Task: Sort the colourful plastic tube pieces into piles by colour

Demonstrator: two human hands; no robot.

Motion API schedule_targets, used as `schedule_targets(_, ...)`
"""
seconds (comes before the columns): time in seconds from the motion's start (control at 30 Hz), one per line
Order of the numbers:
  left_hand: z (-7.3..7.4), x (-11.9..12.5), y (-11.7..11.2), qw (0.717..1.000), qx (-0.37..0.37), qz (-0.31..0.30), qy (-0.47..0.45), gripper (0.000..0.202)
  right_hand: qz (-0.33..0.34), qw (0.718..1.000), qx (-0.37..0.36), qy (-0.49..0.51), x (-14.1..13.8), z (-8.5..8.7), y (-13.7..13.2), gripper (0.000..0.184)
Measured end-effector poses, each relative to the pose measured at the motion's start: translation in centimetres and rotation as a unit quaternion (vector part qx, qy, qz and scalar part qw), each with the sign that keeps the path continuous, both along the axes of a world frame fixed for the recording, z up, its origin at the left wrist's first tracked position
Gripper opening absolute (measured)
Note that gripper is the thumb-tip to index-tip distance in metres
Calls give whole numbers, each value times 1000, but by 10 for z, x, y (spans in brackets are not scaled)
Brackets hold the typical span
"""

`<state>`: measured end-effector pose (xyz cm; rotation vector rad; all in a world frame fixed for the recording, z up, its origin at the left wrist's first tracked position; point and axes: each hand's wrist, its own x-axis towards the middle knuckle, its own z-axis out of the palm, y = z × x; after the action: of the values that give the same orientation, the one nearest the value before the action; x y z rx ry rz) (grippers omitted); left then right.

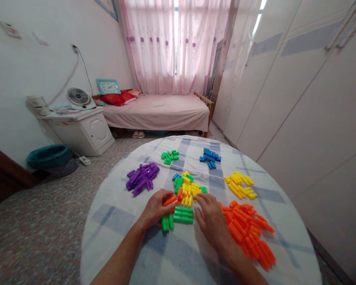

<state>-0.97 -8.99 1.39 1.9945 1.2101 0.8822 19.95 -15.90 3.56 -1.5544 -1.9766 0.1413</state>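
My left hand (156,207) is closed on an orange plastic piece (169,200) at the near edge of a mixed pile (187,187) of yellow, green, blue and orange pieces. My right hand (211,219) rests fingers down beside that pile, fingertips touching its yellow pieces; nothing shows in its grasp. A few green pieces (179,217) lie between the two hands. Sorted heaps surround them: orange (249,231) by my right wrist, yellow (239,185), blue (210,157), small green (169,156) and purple (142,177).
A round table with a checked cloth (118,213) carries everything. Beyond it stand a pink bed (157,111), a white cabinet (83,130) with a fan (78,97), a teal basin (49,155) on the floor, and white wardrobes (299,87) on the right.
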Motion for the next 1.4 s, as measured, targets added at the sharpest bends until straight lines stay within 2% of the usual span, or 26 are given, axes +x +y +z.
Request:
schedule_targets(0.07, -3, 1, 2, 1000, 2, 5, -9, 30, -19, 998, -42, -38, 8, 5, 14, 31)
schedule_targets(0.17, -7, 0, 6, 999, -1, 26, -40, 34, -14, 993, -78, -89, 13, 7, 33, 32)
schedule_targets(0.33, -9, -1, 10, 998, 2, 37, -59, 29, -6, 989, -80, -126, 9, 2, 52, 22)
schedule_targets(0.5, -6, 1, 12, 997, 6, 37, -65, 26, -11, 990, -85, -112, 16, 3, 54, 22)
schedule_targets(0.6, -5, 1, 12, 997, 2, 38, -67, 26, -35, 991, -87, -94, 40, 14, 55, 26)
schedule_targets(0.77, -4, 0, 12, 998, -3, 34, -61, 26, -143, 981, -93, -93, 111, 32, 74, 34)
schedule_targets(0.9, -3, 1, 11, 998, -1, 29, -53, 24, -186, 969, -108, -124, 154, 31, 90, 35)
schedule_targets(1.03, -2, 1, 11, 998, 4, 32, -52, 24, -193, 964, -110, -149, 171, 24, 92, 34)
schedule_targets(1.13, -4, 1, 12, 998, 7, 34, -51, 23, -208, 961, -93, -159, 170, 23, 86, 32)
schedule_targets(1.23, -6, 1, 13, 998, 8, 35, -46, 23, -200, 964, -66, -162, 151, 27, 81, 34)
schedule_targets(1.3, -8, 0, 14, 998, 7, 35, -43, 24, -155, 973, -59, -162, 128, 30, 78, 31)
schedule_targets(1.4, -7, 0, 14, 998, 2, 33, -47, 25, -51, 983, -70, -165, 83, 27, 75, 29)
